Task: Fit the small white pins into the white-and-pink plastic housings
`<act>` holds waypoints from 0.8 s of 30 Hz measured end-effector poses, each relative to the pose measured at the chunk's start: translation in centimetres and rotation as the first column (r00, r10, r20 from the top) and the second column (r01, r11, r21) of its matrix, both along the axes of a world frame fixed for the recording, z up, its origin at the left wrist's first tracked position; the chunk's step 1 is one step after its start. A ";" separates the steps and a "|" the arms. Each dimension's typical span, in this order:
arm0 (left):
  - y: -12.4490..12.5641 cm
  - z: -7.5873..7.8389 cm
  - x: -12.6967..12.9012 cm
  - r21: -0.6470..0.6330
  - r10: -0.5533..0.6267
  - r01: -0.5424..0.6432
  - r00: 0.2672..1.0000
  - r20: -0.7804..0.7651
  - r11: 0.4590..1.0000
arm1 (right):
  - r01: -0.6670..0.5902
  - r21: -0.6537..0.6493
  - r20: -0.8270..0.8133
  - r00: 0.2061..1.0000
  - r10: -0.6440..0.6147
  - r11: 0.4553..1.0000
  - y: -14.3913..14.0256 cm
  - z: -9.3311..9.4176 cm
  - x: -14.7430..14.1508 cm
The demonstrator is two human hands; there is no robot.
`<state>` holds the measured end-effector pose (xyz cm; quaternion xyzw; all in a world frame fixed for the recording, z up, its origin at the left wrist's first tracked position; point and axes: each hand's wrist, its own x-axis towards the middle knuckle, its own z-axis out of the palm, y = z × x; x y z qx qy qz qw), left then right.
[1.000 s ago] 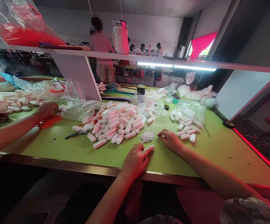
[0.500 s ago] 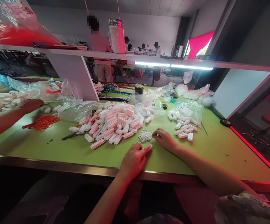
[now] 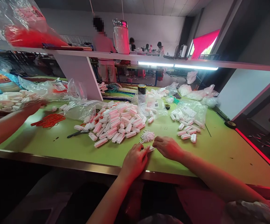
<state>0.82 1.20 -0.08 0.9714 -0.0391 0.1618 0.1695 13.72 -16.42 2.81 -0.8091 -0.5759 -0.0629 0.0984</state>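
under the left hand (image 3: pixel 135 159), likely pinned still, is a white block (image 3: pixel 151 149). the right hand (image 3: pixel 168 147) pinches by its end, can't tell what. white bits (image 3: pixel 147 136) lie just beyond, likely for easy reach.

A small white oblong block (image 3: pixel 151 149) lies near, partly covered, with its right end showing (its finer detail is too small to tell). Just on its far side, many tiny white pieces (image 3: pixel 147 136) lie loose in a low, roughly round heap, strays at its left edge.
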 end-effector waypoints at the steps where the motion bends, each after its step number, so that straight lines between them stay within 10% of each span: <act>1: 0.0 0.0 0.0 0.002 0.000 0.000 1.000 -0.003 1.000 | 0.003 -0.022 0.023 1.000 -0.002 1.000 0.1 0.0 0.0; 11: -0.1 0.0 -0.1 0.015 0.007 -0.007 1.000 0.020 1.000 | -0.080 0.011 0.016 0.997 0.080 0.997 -0.1 0.4 -0.2; 24: -0.4 0.4 0.0 0.031 -0.019 0.020 0.999 -0.043 0.999 | 0.293 0.227 -0.261 0.937 -0.231 0.929 -0.1 -2.1 3.5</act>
